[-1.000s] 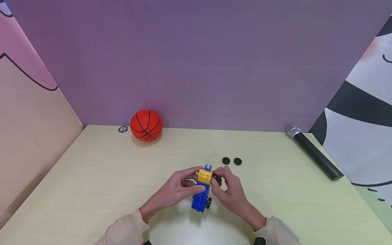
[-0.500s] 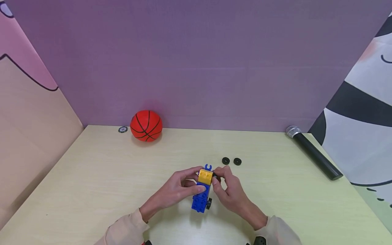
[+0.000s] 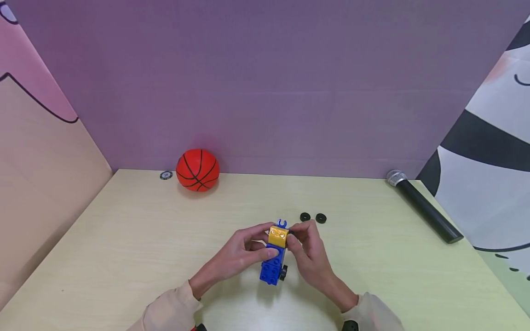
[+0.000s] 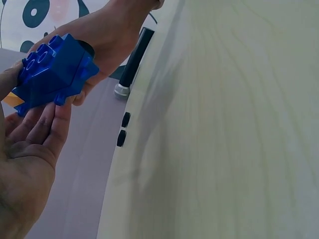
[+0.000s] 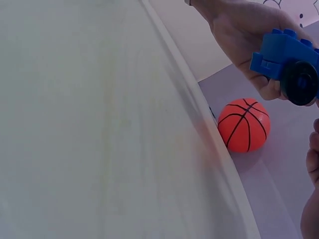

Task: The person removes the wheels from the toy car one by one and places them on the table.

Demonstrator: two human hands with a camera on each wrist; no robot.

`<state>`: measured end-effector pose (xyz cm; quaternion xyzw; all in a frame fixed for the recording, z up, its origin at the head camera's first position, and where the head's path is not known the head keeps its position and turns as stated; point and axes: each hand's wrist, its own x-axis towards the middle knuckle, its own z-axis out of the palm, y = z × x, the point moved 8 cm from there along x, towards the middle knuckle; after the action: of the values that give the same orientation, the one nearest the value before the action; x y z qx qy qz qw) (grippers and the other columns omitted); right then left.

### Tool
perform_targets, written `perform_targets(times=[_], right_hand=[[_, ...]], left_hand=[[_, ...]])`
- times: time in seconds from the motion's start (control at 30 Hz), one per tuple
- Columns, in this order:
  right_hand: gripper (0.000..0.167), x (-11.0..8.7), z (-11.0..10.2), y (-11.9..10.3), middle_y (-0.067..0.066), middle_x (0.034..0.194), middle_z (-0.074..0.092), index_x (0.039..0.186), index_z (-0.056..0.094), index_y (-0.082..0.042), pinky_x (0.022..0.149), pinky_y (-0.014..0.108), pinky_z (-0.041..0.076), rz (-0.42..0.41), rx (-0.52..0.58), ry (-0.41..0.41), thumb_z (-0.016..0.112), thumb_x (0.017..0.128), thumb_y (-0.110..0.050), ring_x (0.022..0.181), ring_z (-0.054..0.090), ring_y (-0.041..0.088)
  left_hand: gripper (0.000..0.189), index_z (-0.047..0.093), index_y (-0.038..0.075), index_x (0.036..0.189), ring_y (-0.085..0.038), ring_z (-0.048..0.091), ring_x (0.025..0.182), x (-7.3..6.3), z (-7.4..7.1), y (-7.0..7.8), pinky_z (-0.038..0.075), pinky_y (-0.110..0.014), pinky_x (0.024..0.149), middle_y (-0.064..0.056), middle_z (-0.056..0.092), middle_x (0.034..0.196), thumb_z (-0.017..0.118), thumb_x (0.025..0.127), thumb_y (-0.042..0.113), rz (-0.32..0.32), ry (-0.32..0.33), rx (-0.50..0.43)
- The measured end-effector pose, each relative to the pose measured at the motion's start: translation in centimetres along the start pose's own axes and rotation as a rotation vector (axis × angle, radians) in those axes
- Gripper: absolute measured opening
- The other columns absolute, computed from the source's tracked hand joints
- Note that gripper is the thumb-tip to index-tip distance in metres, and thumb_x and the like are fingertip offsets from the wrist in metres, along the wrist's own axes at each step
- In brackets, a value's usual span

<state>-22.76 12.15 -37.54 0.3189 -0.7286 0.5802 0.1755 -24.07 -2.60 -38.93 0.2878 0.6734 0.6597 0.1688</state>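
My left hand [image 3: 236, 255] grips a toy car of building bricks [image 3: 270, 271], thumb on top and fingers along its far side. The car has a studded blue body, a yellow block [image 3: 278, 236] at the front and a blue hook [image 3: 282, 224] on its nose. A black wheel [image 5: 301, 83] sits at the rear on its right side. With thumb and fingers my right hand [image 3: 312, 259] pinches a dark wheel at the car's front right, mostly hidden by the fingertips. In the left wrist view the car's blue body [image 4: 52, 69] hangs above the table.
Two loose black wheels [image 3: 305, 217] lie on the table [image 3: 136, 239] just beyond my right hand. A small red basketball [image 3: 198, 170] sits at the back left beside a small round disc [image 3: 166, 175]. At the right edge lies a microphone [image 3: 428, 209]. A purple wall [image 3: 265, 92] stands behind.
The car and both hands have risen slightly in the head view. My right fingers have closed in on the front wheel, which now shows less. The loose wheels have stayed put.
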Motion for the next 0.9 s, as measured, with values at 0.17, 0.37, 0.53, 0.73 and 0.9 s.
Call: perform_targets(times=[0.17,0.37,0.53,0.73,0.9], right_hand=[[0.013,0.0,0.1,0.3,0.006,0.102,0.059,0.115,0.046,0.001,0.071,0.024,0.056,0.057,-0.029,0.008,0.048,0.104,0.008,0.080,0.061,0.016],[0.014,0.1,0.5,0.2,0.007,0.100,0.058,0.115,0.046,0.003,0.072,0.021,0.053,0.052,-0.025,0.009,0.048,0.103,0.010,0.080,0.058,0.021],[0.016,0.1,0.4,-0.3,0.011,0.106,0.058,0.112,0.048,0.004,0.080,0.017,0.053,0.012,-0.046,0.034,0.048,0.099,0.015,0.087,0.060,0.015],[0.019,0.2,0.2,-0.9,0.005,0.095,0.059,0.106,0.050,0.001,0.071,0.019,0.049,-0.056,-0.138,0.049,0.052,0.093,0.015,0.082,0.055,0.013],[0.022,0.3,0.2,-1.3,-0.001,0.086,0.053,0.104,0.052,-0.002,0.060,0.024,0.042,-0.115,-0.221,0.058,0.056,0.089,0.013,0.076,0.050,0.013]], left_hand=[[0.066,0.041,-0.004,0.155,-0.023,0.070,0.100,-0.1,-0.1,0.0,0.057,-0.033,0.092,-0.014,0.068,0.119,0.068,0.103,0.027,0.002,0.016,0.023],[0.065,0.040,-0.003,0.156,-0.023,0.070,0.099,-0.2,-0.4,-0.3,0.057,-0.031,0.091,-0.012,0.067,0.116,0.067,0.103,0.023,-0.019,0.042,0.044],[0.064,0.041,-0.004,0.155,-0.024,0.071,0.098,-0.2,-0.3,-0.3,0.057,-0.033,0.091,-0.012,0.067,0.114,0.068,0.103,0.022,-0.013,0.041,0.028],[0.062,0.042,-0.003,0.154,-0.024,0.071,0.097,-0.1,-0.2,-0.5,0.058,-0.033,0.091,-0.011,0.066,0.113,0.068,0.102,0.020,-0.018,0.041,0.026],[0.062,0.042,-0.003,0.154,-0.023,0.071,0.095,-0.1,-0.2,-0.5,0.058,-0.031,0.089,-0.011,0.066,0.112,0.068,0.102,0.020,-0.022,0.045,0.033]])
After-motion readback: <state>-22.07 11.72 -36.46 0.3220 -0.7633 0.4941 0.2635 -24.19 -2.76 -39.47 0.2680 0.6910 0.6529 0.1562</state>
